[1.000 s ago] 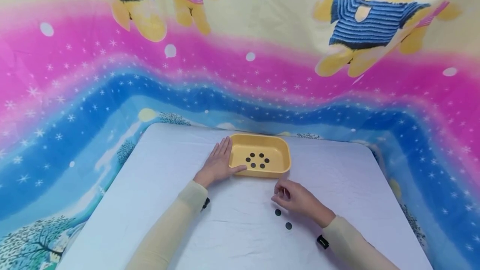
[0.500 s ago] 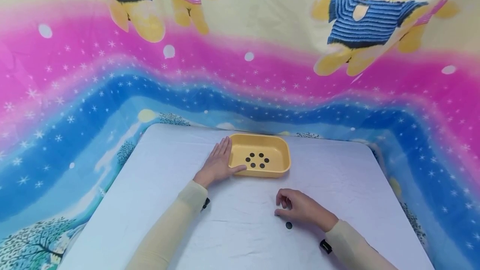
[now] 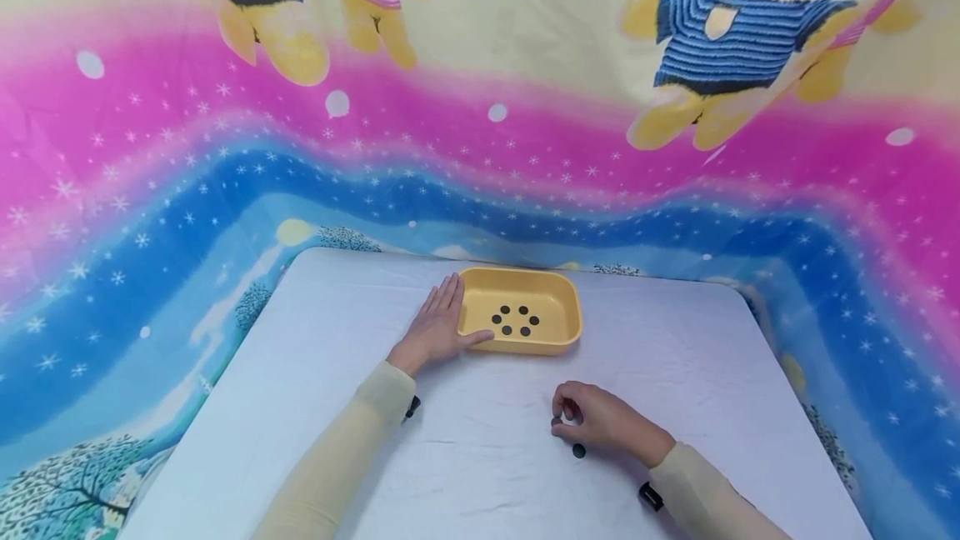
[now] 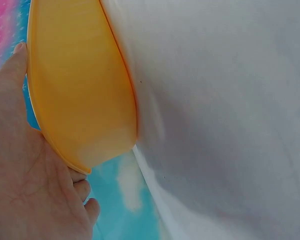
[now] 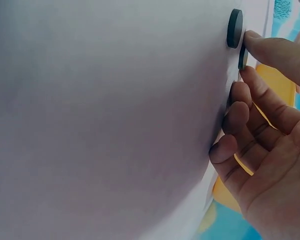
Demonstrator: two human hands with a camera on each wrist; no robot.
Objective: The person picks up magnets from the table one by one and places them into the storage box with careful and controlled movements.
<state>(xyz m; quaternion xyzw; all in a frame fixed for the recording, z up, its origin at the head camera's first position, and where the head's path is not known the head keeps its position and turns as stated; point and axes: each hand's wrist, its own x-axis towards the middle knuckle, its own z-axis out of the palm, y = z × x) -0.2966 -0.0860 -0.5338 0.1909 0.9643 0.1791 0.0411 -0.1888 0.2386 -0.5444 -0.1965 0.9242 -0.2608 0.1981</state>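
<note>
My left hand [image 3: 435, 332] lies against the left end of a yellow rectangular tray [image 3: 555, 348], fingers extended along its side and thumb over the front rim. In the left wrist view, the hand [image 4: 35, 165] touches the edge of the tray [image 4: 85, 85]. Inside the tray are several small black discs [image 3: 522, 310], spaced in a ring. My right hand [image 3: 600, 417] pinches a black disc [image 5: 243, 58] between thumb and index finger, low over the table. A second loose disc [image 3: 579, 451] lies on the cloth just below that hand; the right wrist view shows this disc [image 5: 235, 29] beside the thumb.
A white cloth covers the table [image 3: 360, 298], and the tray stands near its back edge. Behind hangs a patterned curtain [image 3: 480, 148] with bears and snowflakes. Each sleeve has a small black device [image 3: 651, 497] at the wrist.
My right hand has come down and back from near the tray to the farther loose disc and now pinches it. The left hand, the tray and its discs stay put.
</note>
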